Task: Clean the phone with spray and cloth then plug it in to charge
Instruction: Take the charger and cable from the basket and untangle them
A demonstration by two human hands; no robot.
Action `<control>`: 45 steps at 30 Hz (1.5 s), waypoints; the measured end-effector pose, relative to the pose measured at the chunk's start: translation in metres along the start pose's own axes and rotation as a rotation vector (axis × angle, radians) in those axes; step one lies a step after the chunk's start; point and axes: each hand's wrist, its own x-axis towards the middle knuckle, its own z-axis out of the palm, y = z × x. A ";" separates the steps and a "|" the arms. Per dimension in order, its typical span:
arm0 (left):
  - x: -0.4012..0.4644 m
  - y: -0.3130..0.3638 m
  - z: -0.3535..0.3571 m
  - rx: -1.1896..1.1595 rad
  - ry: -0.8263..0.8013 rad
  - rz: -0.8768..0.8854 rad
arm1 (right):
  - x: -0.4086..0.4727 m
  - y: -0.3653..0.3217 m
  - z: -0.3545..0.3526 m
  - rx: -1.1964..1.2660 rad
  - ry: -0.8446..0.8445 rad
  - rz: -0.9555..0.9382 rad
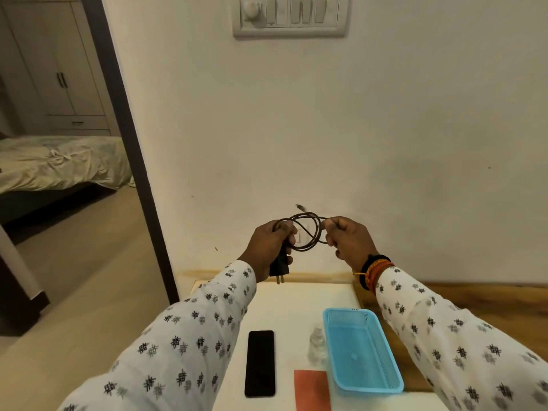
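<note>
Above the white table (284,310), both hands hold a coiled black charging cable (308,232). My left hand (272,244) grips the black charger plug (279,266), whose prongs point down, together with part of the coil. My right hand (347,238) pinches the other side of the loop. The cable's free connector end (300,207) sticks up above the coil. The black phone (260,363) lies flat on the table below. A small clear spray bottle (316,347) stands right of it. An orange cloth (312,390) lies at the front edge.
A light-blue plastic basket (363,348) sits on the table's right side. A small wall socket (299,236) shows behind the coil, low on the wall. A switch panel (290,14) is high on the wall. A doorway on the left opens onto a bed (59,161).
</note>
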 end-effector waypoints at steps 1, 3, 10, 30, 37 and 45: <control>-0.001 0.000 0.000 -0.005 -0.021 -0.002 | 0.000 0.000 0.000 0.007 0.021 0.003; -0.002 -0.001 -0.001 -0.008 -0.070 -0.008 | 0.000 0.001 -0.002 0.015 0.055 -0.002; -0.003 -0.008 -0.001 0.018 -0.060 -0.019 | -0.005 0.005 0.000 0.396 0.039 0.275; -0.002 -0.013 0.002 -0.079 0.185 0.088 | -0.009 0.005 0.039 -0.081 0.075 0.047; -0.008 -0.007 -0.009 -0.076 0.035 0.063 | -0.009 0.003 0.036 0.268 -0.036 0.187; -0.008 -0.009 -0.033 -0.107 0.234 0.028 | 0.007 -0.013 0.019 0.435 0.153 0.202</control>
